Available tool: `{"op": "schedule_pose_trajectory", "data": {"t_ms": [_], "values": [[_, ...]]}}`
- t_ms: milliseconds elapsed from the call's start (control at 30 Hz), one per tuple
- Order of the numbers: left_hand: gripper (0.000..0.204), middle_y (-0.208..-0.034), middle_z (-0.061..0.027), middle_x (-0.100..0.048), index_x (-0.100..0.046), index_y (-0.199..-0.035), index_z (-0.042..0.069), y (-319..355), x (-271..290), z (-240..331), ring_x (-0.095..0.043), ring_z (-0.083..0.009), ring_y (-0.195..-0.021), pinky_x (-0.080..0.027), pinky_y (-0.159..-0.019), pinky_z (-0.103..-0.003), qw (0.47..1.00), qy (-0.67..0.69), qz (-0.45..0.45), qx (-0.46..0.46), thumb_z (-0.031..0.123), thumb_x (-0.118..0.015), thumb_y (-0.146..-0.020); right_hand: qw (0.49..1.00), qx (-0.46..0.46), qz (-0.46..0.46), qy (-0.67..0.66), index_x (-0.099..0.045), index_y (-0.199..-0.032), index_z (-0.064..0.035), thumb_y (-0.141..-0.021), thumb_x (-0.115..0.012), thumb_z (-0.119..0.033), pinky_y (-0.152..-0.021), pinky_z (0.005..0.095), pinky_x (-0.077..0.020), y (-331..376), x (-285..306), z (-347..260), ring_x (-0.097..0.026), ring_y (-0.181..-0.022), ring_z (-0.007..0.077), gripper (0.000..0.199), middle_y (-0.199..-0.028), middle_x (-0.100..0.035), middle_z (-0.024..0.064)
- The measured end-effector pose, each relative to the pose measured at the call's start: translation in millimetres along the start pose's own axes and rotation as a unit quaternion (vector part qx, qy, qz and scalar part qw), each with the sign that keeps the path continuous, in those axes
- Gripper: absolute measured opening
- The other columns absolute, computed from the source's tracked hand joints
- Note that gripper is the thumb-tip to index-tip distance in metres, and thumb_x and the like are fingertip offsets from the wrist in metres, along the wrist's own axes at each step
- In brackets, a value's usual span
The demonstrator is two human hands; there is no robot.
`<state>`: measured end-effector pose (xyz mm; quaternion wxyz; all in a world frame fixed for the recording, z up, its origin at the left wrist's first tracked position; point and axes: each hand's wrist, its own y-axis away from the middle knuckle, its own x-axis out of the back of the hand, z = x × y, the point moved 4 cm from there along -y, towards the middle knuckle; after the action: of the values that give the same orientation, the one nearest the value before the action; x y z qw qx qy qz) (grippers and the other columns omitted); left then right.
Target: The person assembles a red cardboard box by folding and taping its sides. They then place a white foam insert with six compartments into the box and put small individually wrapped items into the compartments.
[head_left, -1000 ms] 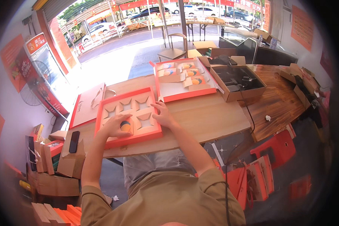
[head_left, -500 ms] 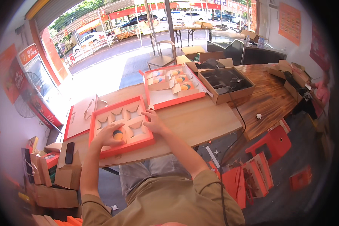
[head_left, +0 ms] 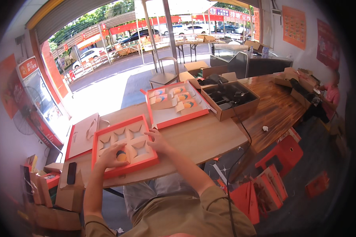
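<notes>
Left hand [head_left: 110,155] laid palm-down over the near-left cell of the red-rimmed insert tray [head_left: 123,147], fingers curled loosely around a small round orange-and-dark cake [head_left: 121,156]; cake partly seated in the cell, so grip reads as light, pressing or steadying rather than lifting. Right hand [head_left: 157,141] flat on the tray's right edge, fingers spread, nothing held; appears to pin the tray against sliding on the table. Tray holds 6 star-cut cells in 2 rows of 3; only the near-left cell shows contents, others look bare.

Tray sits at the near edge of a pale wooden table [head_left: 201,136], within short reach of both forearms. Just left of it, touching or nearly so, a flat red-edged box lid [head_left: 82,134] with a cord handle, parked face-up out of the working zone.

Further back, a second open red box [head_left: 177,104] with about 4 small wrapped cakes in its upper half, lower half covered by a pale sheet. Beside it on the right, an open brown carton [head_left: 230,98] of dark items, contents unclear.

Left of the table on stacked cartons, a black remote-like slab [head_left: 71,173]. Red drinks fridge [head_left: 39,94] against the left wall. Orange rectangular posters [head_left: 293,27] on the right wall. Red folded cartons [head_left: 261,193] on the floor at right. Another person's pink sleeve [head_left: 331,96] at the far right.
</notes>
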<state>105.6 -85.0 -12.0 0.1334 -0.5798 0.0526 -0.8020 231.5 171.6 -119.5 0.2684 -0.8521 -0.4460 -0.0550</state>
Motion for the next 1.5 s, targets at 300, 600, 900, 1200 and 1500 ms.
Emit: {"op": "schedule_pose_trajectory", "data": {"t_ms": [300,600,900,1200,1500], "values": [[0.096,-0.121,-0.0202,-0.069,-0.065,-0.145,0.005,-5.0,0.9,-6.4,-0.067,-0.0395,-0.116,-0.054,-0.1,-0.047,0.999,0.021,-0.027,-0.029,0.057,-0.092,-0.07,1.0,0.008,0.0,0.025,-0.069,-0.145,-0.0126,-0.086,-0.073,-0.02,-0.121,0.0457,-0.0443,-4.1,-4.8,9.3,-0.048,-0.148,0.0391,0.059,-0.162,-0.045,0.0253],[0.094,-0.126,-0.0218,-0.069,-0.063,-0.148,0.008,-3.5,-3.1,-5.5,-0.065,-0.0413,-0.122,-0.052,-0.105,-0.048,0.999,-0.012,-0.04,0.01,0.061,-0.086,-0.074,1.0,0.019,-0.001,0.019,-0.068,-0.147,-0.0132,-0.086,-0.071,-0.017,-0.121,0.0458,-0.0443,-5.6,-6.5,13.9,-0.046,-0.151,0.0391,0.061,-0.163,-0.044,0.0246],[0.096,-0.129,-0.0243,-0.067,-0.059,-0.149,0.009,-12.1,-13.4,-8.0,-0.062,-0.0444,-0.124,-0.049,-0.108,-0.051,0.992,-0.087,-0.072,0.056,0.065,-0.083,-0.075,1.0,0.026,0.004,0.009,-0.068,-0.146,-0.01,-0.09,-0.074,-0.028,-0.124,0.0479,-0.0406,-4.0,-5.4,7.7,-0.047,-0.149,0.0436,0.059,-0.16,-0.047,0.028],[0.088,-0.135,-0.0245,-0.061,-0.055,-0.151,0.007,0.3,-18.1,33.3,-0.055,-0.044,-0.133,-0.047,-0.114,-0.052,0.987,-0.08,0.078,0.117,0.053,-0.079,-0.08,0.999,0.02,-0.009,0.034,-0.066,-0.148,-0.0112,-0.087,-0.071,-0.018,-0.122,0.0463,-0.0431,-6.1,-6.7,11.9,-0.046,-0.15,0.04,0.062,-0.162,-0.045,0.0257],[0.091,-0.14,-0.0238,-0.062,-0.045,-0.161,0.007,2.2,-28.5,14.6,-0.056,-0.0437,-0.133,-0.049,-0.113,-0.052,0.98,-0.123,0.003,0.154,0.042,-0.072,-0.081,0.998,0.036,0.01,0.04,-0.067,-0.146,-0.0112,-0.088,-0.071,-0.018,-0.121,0.0466,-0.0431,-5.2,-10.8,13.3,-0.047,-0.149,0.0408,0.059,-0.16,-0.046,0.026]]}}
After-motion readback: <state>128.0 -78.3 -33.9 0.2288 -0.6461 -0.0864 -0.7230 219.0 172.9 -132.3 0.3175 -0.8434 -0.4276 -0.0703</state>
